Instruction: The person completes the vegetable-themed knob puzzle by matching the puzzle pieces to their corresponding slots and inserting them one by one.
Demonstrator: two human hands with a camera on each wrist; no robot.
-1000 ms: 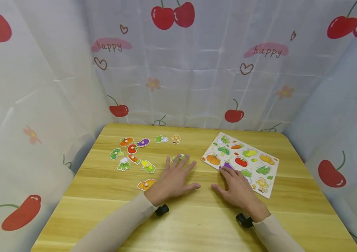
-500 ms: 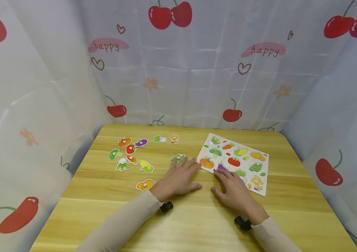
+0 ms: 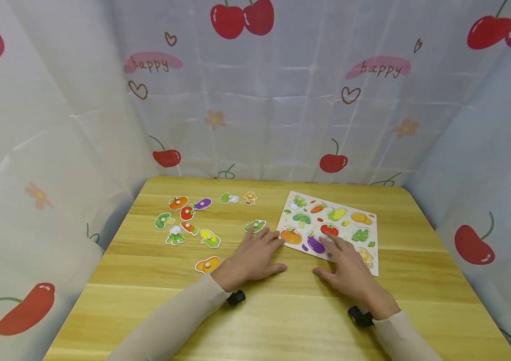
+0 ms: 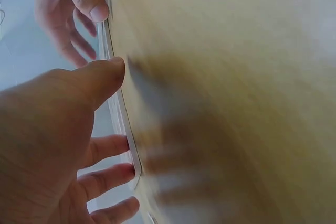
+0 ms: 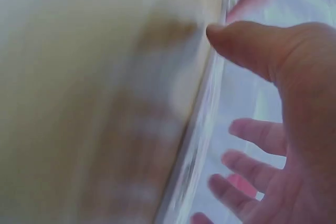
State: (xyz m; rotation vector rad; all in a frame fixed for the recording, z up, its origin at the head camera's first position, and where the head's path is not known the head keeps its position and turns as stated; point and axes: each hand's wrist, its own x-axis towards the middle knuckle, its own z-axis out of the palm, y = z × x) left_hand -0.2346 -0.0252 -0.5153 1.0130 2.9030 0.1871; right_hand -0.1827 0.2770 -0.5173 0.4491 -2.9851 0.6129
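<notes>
As far as can be judged, the work is at its beginning: no knobbed piece shows on the vegetable puzzle board [image 3: 346, 231], which lies flat on the table [image 3: 282, 321] at centre right of the frame, though the part under the right hand [image 3: 350, 271] cannot be checked. Eleven loose pieces remain off it. At centre left lie the pumpkin piece [image 3: 178, 203], tomato piece [image 3: 187, 214], eggplant piece [image 3: 203, 204], broccoli piece [image 3: 163, 221], carrot piece [image 3: 189, 228], white root piece with green leaves [image 3: 175, 236] and corn piece [image 3: 210, 239], with the orange double-oval piece [image 3: 209, 264] below them; the bok choy piece [image 3: 228, 199] and mushroom piece [image 3: 250, 198] sit above the middle, and the green pod-like piece [image 3: 254, 226] lies in the middle, just beyond the fingertips of the left hand [image 3: 254, 256]. The left grip is loose, fingers spread at the lower left corner of the board, with nothing held. The right grip is likewise slack, its fingers apart over the board's lower edge, with hold of nothing; whether they touch the surface cannot be told. No brand or label can be read on board or pieces; the only legible writing is "happy", printed twice on the cherry-patterned curtain [image 3: 273, 125], at upper left and upper right
</notes>
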